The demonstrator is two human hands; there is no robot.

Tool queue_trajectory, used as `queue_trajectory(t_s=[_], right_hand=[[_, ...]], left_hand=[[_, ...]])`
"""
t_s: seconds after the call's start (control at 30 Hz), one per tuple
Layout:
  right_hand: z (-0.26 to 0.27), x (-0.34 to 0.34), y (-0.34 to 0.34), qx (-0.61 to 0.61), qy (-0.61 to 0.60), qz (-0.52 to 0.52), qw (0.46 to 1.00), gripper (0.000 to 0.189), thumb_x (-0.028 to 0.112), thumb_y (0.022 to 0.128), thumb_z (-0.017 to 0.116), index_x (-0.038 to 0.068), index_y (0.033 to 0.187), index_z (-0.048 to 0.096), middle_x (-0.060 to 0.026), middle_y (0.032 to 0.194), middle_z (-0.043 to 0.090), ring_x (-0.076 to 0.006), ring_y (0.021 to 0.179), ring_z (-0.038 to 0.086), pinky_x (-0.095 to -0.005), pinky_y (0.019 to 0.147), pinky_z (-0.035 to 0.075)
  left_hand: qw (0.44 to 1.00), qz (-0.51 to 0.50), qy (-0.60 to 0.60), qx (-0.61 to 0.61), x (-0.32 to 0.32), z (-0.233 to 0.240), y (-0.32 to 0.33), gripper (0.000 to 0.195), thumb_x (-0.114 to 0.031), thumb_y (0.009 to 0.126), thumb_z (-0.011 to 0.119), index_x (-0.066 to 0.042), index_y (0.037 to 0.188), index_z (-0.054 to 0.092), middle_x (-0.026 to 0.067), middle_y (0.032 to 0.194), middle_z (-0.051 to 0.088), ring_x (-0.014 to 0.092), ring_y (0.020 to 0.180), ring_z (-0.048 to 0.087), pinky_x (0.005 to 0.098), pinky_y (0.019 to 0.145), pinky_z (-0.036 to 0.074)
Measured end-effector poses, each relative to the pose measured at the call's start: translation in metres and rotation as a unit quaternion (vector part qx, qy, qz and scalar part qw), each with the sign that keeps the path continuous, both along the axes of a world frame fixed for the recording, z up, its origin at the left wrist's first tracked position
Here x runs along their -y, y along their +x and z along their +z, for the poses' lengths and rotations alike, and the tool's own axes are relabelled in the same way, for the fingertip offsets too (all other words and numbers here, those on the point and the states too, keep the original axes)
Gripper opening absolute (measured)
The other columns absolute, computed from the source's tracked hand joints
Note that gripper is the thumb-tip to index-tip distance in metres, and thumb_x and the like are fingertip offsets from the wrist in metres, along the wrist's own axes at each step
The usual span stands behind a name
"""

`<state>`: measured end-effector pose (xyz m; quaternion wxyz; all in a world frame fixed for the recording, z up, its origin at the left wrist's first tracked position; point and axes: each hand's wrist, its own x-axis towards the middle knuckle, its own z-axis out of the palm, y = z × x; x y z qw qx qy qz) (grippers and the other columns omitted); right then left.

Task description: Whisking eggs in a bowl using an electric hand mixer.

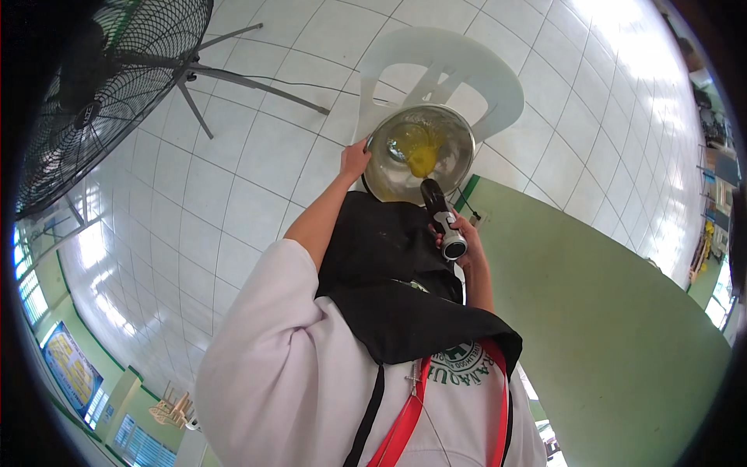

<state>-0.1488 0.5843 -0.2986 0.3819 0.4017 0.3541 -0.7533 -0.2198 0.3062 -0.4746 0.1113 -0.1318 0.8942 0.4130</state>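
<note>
My left hand (355, 161) grips the left rim of a shiny metal mixing bowl (390, 182). The bowl tilts, with its opening facing me, in front of a pale plastic chair (499, 87). Yellow liquid (421, 156), perhaps beaten egg, lies in the bowl with a splash on its far wall. My right hand (468, 238) is wrapped around a black and silver handheld electric mixer or blender (436, 201). Its lower end points down into the bowl by the yellow liquid; whether the tip touches it I cannot tell.
A large black stand fan (117, 99) with splayed metal legs (262, 87) stands at the left, its cord crossing the tiled floor (245, 175). On the right, a green wall (583, 315) with an outlet (481, 219) runs close to my right arm. A black apron (385, 251) covers my front.
</note>
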Motion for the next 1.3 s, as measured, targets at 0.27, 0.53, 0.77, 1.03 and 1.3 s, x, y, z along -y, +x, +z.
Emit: queue_trajectory(t_s=[0.27, 0.53, 0.77, 1.03, 1.3], right_hand=[[0.004, 0.007, -0.001, -0.023, 0.020, 0.033, 0.999, 0.072, 0.011, 0.073, 0.044, 0.021, 0.138, 0.016, -0.0251, 0.099, 0.051, -0.0231, 0.060, 0.054, -0.0350, 0.057, 0.052], [-0.002, 0.008, 0.001, -0.006, 0.011, 0.027, 1.000, 0.077, 0.010, 0.070, 0.044, 0.022, 0.138, 0.009, -0.0202, 0.087, 0.052, -0.0250, 0.055, 0.056, -0.0361, 0.051, 0.052], [-0.002, 0.010, 0.002, -0.035, -0.003, 0.041, 0.999, 0.077, 0.011, 0.071, 0.045, 0.021, 0.138, 0.009, -0.0178, 0.087, 0.052, -0.0236, 0.055, 0.055, -0.0352, 0.052, 0.052], [-0.015, 0.006, 0.010, -0.029, 0.019, 0.020, 0.999, 0.084, 0.011, 0.070, 0.047, 0.021, 0.139, 0.001, -0.0174, 0.088, 0.052, -0.0257, 0.058, 0.056, -0.0377, 0.053, 0.052], [-0.022, 0.009, 0.011, -0.018, 0.003, -0.033, 0.999, 0.085, 0.008, 0.070, 0.046, 0.023, 0.139, -0.001, -0.0200, 0.092, 0.051, -0.0261, 0.060, 0.055, -0.0401, 0.056, 0.052]], left_hand=[[0.999, 0.004, 0.002, -0.036, 0.008, -0.006, 0.000, 0.020, -0.016, 0.069, 0.053, -0.004, 0.085, 0.054, 0.0183, 0.071, 0.058, 0.036, 0.071, 0.057, 0.0438, 0.063, 0.044], [0.999, 0.017, 0.003, -0.034, 0.010, -0.009, 0.005, 0.025, -0.015, 0.069, 0.052, -0.006, 0.091, 0.056, 0.0184, 0.071, 0.058, 0.036, 0.070, 0.057, 0.0441, 0.062, 0.044], [0.999, 0.014, 0.015, -0.037, 0.003, -0.003, 0.005, 0.025, -0.017, 0.069, 0.053, -0.007, 0.092, 0.056, 0.0174, 0.073, 0.059, 0.036, 0.071, 0.057, 0.0436, 0.062, 0.044], [1.000, 0.004, -0.016, -0.010, 0.007, -0.023, 0.005, 0.028, -0.018, 0.070, 0.053, -0.007, 0.095, 0.056, 0.0162, 0.081, 0.061, 0.035, 0.078, 0.058, 0.0445, 0.068, 0.046], [0.997, -0.026, -0.045, 0.049, 0.017, -0.036, 0.000, 0.040, -0.020, 0.070, 0.056, -0.009, 0.108, 0.054, 0.0162, 0.089, 0.062, 0.033, 0.082, 0.059, 0.0409, 0.075, 0.046]])
